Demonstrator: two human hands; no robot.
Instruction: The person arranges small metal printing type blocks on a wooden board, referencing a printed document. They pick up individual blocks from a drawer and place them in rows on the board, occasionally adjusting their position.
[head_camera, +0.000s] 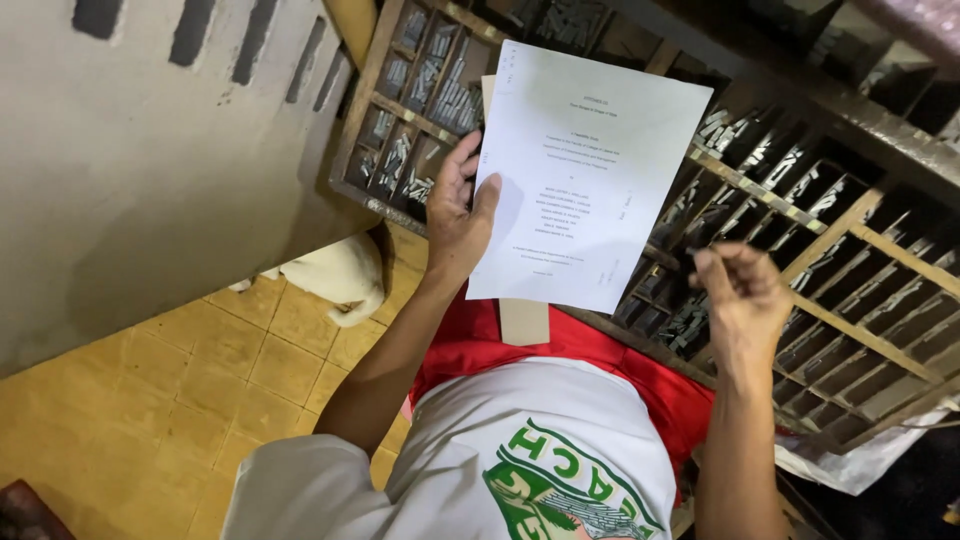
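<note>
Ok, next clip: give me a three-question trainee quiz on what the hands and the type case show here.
1. True or false: the left hand holds a printed white sheet.
2. The right hand hovers over: A) the wooden type case B) the tiled floor C) a keyboard.
3. What fills the case's compartments?

Key: 1 true. 2 A. 3 Small metal type pieces; the right fingertips seem to pinch one.

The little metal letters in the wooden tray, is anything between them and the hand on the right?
Nothing visible. The right hand hovers directly over the metal type pieces in the wooden type case; the printed sheet sits aside in the left hand.
</note>
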